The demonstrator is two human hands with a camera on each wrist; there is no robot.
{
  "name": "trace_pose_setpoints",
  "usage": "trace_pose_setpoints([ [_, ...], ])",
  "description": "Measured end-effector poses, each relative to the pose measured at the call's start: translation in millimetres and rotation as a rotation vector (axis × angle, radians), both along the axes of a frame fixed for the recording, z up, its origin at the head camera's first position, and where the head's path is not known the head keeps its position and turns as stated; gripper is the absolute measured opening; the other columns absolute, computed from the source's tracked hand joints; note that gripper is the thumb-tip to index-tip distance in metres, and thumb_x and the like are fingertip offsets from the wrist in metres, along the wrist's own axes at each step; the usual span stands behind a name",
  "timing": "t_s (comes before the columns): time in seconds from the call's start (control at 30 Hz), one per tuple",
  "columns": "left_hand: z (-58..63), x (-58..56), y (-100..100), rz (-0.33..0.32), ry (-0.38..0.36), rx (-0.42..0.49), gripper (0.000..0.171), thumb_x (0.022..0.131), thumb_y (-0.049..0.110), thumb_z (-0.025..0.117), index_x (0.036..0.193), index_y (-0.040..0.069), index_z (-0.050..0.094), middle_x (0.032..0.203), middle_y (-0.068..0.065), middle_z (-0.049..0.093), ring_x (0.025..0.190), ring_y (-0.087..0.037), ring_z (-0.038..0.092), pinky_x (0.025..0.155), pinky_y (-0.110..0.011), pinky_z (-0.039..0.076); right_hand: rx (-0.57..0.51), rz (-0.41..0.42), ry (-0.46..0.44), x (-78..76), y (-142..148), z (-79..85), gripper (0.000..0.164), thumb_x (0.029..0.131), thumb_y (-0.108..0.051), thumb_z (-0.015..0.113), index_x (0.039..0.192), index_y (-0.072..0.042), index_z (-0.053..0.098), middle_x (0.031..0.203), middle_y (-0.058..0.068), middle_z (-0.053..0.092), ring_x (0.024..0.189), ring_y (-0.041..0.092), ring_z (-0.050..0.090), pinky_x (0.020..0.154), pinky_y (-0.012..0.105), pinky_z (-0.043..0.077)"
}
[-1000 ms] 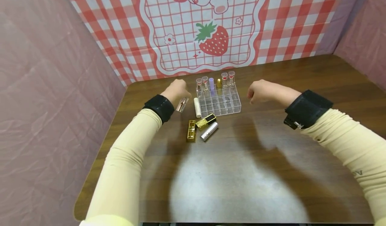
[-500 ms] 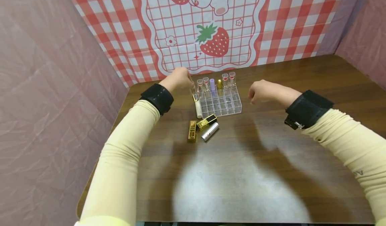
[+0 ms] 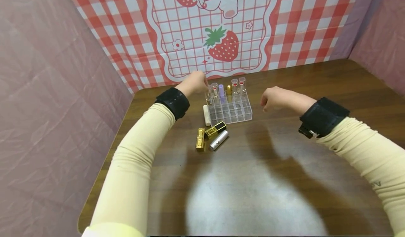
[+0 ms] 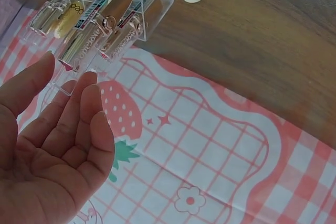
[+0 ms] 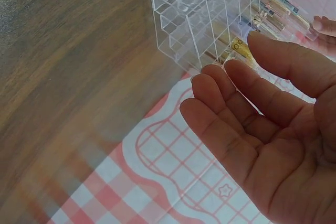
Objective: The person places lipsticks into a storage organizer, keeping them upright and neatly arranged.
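Observation:
My left hand (image 3: 197, 82) is over the back left corner of the clear acrylic lipstick rack (image 3: 234, 116). Between its thumb and fingertips, it pinches the clear cap of a shiny rose-gold lipstick (image 4: 97, 27), whose base points at the rack's slots. Another clear-capped lipstick (image 4: 125, 36) stands close beside it. Upright in the back row are a purple tube (image 3: 221, 90), a gold bullet-shaped lipstick (image 3: 229, 89) and several clear-capped ones. Right of the rack hovers my right hand (image 3: 275, 98), fingers loosely bent and holding nothing.
Against the rack's left side lies a white tube (image 3: 207, 115). In front of it are a gold lipstick (image 3: 200, 139), a gold-and-black tube (image 3: 216, 129) and a silver tube (image 3: 219, 140) on the wooden table (image 3: 253, 180). A strawberry-print cloth (image 3: 177, 26) hangs behind.
My left hand has carried the lipstick up and right, from beside the white tube to the rack's left slots. The right hand stays in place.

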State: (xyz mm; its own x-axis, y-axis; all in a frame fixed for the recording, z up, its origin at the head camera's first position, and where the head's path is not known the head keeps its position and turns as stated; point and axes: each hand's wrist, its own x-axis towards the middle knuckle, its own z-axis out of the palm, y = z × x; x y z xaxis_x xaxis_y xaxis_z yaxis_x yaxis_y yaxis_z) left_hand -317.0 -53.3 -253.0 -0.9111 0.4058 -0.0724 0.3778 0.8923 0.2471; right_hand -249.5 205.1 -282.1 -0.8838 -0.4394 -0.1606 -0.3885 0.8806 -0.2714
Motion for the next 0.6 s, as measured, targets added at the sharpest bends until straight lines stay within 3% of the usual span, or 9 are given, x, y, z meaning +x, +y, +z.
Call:
trace_pose_setpoints([
  [0.3,-6.9,-1.2,-0.2,-0.001,-0.004,-0.007,0.009,0.08,0.011,0.064,0.078,0.003,0.065,0.079,-0.005,0.058,0.068,-0.016,0.045,0.065,-0.028,0.042,-0.002,-0.014,-0.016,0.1,-1.2,-3.8,0.023,0.075,-0.004,0.066,0.094,0.009,0.064,0.087,0.018,0.063,0.076,0.026,0.056,0.071,0.042,0.049],
  [0.6,-10.0,-4.6,2.6,-0.019,0.004,-0.045,0.014,0.079,0.01,0.064,0.09,0.001,0.067,0.095,-0.009,0.064,0.077,-0.017,0.052,0.075,-0.031,0.047,0.016,0.023,0.021,-0.4,0.5,-3.6,0.023,0.072,-0.006,0.067,0.09,0.007,0.065,0.086,0.018,0.064,0.08,0.028,0.059,0.073,0.043,0.049],
])
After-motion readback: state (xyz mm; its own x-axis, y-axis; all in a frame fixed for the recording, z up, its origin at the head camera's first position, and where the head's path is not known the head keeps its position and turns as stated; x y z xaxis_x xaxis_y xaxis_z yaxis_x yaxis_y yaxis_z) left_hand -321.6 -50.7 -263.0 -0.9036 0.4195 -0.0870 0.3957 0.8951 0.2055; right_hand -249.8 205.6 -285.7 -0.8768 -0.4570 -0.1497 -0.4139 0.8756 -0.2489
